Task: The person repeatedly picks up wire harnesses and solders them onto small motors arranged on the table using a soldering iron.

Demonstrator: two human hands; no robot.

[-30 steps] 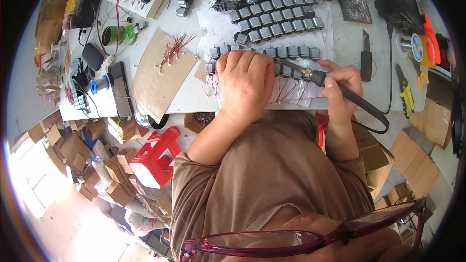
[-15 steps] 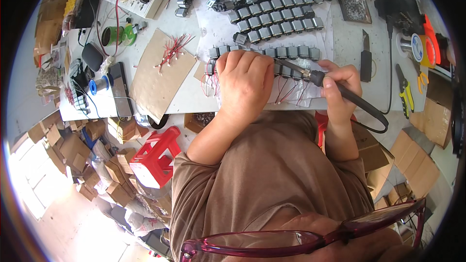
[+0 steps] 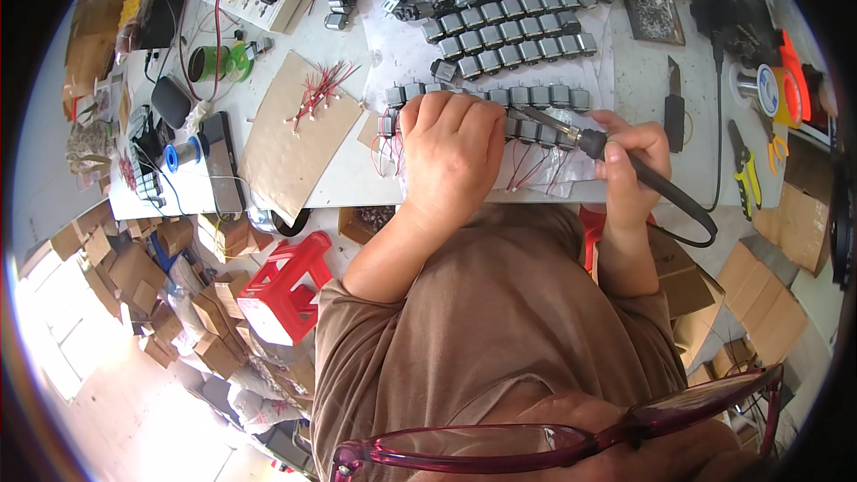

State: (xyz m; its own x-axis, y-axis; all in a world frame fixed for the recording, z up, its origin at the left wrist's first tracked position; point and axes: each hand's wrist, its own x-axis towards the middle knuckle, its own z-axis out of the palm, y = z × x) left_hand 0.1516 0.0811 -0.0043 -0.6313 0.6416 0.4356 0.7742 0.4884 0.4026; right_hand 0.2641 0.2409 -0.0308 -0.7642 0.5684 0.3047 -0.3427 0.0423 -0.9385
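My right hand (image 3: pixel 636 161) grips a soldering iron (image 3: pixel 591 143) with a black handle, its metal tip pointing left toward my left hand. Bent over the near rows of motors, my left hand (image 3: pixel 451 147) has its fingers curled and pressed together; its fingertips, and whatever they pinch, are hidden behind the knuckles. One row of small silver motors (image 3: pixel 540 95) lies just beyond the iron's tip. A nearer row of motors (image 3: pixel 528 131) runs under the iron and my left hand, with thin red and dark wires (image 3: pixel 527 170) hanging toward me.
More motors (image 3: pixel 509 31) stand in rows on white paper farther back. Red wires (image 3: pixel 319 94) lie on a cardboard sheet (image 3: pixel 290 147) at left. A craft knife (image 3: pixel 674 112), wire strippers (image 3: pixel 744 170) and a solder spool (image 3: pixel 768 89) are at right. A red stool (image 3: pixel 286 290) stands below the table.
My right hand and the soldering iron have shifted very slightly to the right. My left hand stays over the motors in nearly the same pose.
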